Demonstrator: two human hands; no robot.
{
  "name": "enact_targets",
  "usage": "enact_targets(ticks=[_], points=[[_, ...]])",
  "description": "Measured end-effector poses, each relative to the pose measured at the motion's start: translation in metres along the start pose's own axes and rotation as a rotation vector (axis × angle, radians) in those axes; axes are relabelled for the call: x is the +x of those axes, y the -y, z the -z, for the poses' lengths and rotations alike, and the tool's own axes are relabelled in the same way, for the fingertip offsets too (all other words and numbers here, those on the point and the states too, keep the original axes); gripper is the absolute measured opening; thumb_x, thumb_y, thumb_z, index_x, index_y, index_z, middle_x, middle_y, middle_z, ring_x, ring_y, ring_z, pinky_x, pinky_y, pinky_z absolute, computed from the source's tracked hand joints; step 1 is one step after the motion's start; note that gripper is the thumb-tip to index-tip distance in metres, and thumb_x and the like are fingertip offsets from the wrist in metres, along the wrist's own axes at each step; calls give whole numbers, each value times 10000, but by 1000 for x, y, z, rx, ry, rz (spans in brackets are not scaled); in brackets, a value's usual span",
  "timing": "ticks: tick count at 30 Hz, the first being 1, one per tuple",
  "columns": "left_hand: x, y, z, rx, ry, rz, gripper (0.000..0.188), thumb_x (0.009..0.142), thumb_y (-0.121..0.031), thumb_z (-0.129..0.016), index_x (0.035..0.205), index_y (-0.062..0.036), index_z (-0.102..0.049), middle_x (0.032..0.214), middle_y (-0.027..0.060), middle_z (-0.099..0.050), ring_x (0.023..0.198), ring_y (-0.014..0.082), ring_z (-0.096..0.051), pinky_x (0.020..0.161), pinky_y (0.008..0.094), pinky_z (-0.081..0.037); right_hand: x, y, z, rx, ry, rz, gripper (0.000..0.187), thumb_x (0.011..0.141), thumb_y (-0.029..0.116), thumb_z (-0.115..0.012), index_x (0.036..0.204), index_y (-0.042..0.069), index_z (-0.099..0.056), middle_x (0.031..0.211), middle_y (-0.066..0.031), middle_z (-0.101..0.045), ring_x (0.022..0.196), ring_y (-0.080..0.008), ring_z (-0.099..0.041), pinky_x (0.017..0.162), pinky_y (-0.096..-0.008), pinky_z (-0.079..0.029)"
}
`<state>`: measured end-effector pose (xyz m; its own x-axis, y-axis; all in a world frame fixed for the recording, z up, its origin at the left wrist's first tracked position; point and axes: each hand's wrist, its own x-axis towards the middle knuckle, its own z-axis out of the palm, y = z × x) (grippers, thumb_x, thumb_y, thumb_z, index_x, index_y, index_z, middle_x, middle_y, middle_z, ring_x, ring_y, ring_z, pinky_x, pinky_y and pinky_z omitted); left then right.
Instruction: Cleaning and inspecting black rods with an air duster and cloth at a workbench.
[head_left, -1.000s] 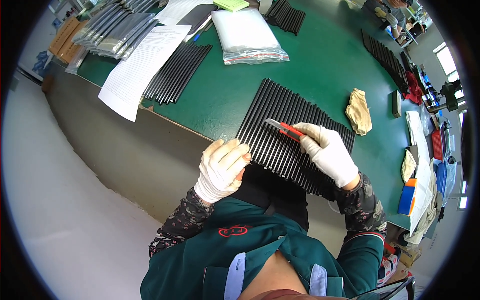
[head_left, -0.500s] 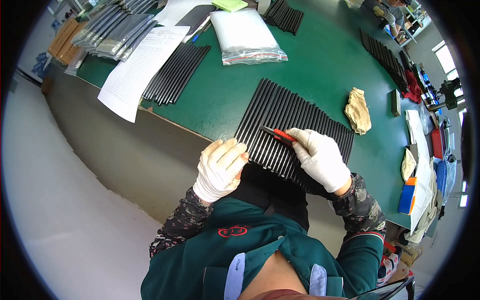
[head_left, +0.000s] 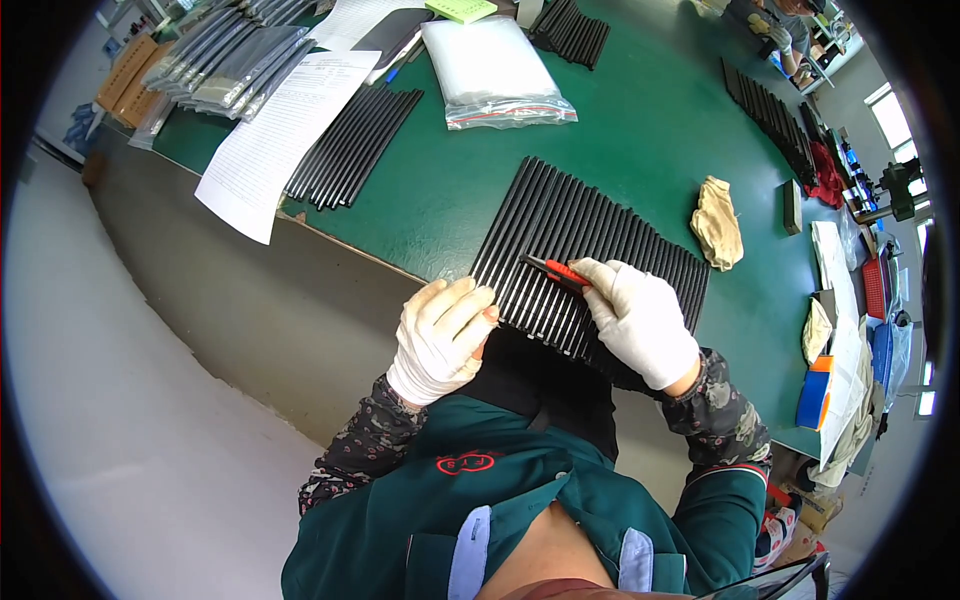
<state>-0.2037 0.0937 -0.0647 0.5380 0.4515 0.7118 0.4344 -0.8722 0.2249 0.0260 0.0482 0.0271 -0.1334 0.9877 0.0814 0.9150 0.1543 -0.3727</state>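
Note:
A row of thin black rods (head_left: 590,225) lies side by side on the green table, with their shiny near ends at its front edge. My right hand (head_left: 642,325), in a white glove, is closed around a red-and-black hand tool (head_left: 566,272). The tool's narrow dark tip points left, over the rods. At the row's near left corner is my left hand (head_left: 438,338), also white-gloved, with bent fingers and the thumb drawn in beneath them. Its fingertips cover the ends of the leftmost rods; whatever they pinch is hidden.
Left of the row lie more black rods (head_left: 355,150) beside a printed sheet (head_left: 270,150). A clear bag of white material (head_left: 495,70) sits farther back. On the right are a crumpled beige glove (head_left: 716,222) and a blue-orange tape roll (head_left: 815,392). Another person (head_left: 785,35) is at the far right.

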Motion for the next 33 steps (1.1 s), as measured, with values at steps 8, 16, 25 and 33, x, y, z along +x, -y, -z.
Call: enact_targets(ticks=[8, 16, 25, 33], points=[[2, -1, 2, -3, 17, -5, 287, 867, -167, -603, 1149, -114, -578, 1129, 69, -618, 1048, 290, -582, 886, 461, -448, 0, 4, -3, -92, -52, 45, 218, 905, 167, -563, 1102, 88, -614, 795, -94, -607, 748, -271, -644, 639, -376, -515], [0, 0, 1, -9, 19, 3, 282, 875, -178, -593, 1151, -118, -578, 1145, 67, -614, 1065, 286, -576, 911, 461, -433, 1, -1, 8, 537, 182, -278, 239, 892, 154, -578, 1114, 79, -627, 898, -139, -657, 824, -320, -648, 750, -387, -523], [-3, 0, 0, 3, 6, 8, 279, 875, -180, -596, 1146, -115, -580, 1145, 66, -617, 1069, 287, -575, 912, 463, -435, -2, -5, -1, 134, 6, -47, 231, 890, 145, -573, 1106, 85, -630, 871, -125, -649, 815, -305, -647, 728, -383, -521], [-6, 0, -3, 11, -13, 11, 277, 874, -176, -602, 1143, -114, -582, 1142, 66, -618, 1068, 283, -576, 906, 463, -438, -1, -3, -2, 76, 16, -36, 243, 894, 151, -562, 1120, 85, -621, 869, -120, -644, 813, -303, -647, 722, -386, -521]])
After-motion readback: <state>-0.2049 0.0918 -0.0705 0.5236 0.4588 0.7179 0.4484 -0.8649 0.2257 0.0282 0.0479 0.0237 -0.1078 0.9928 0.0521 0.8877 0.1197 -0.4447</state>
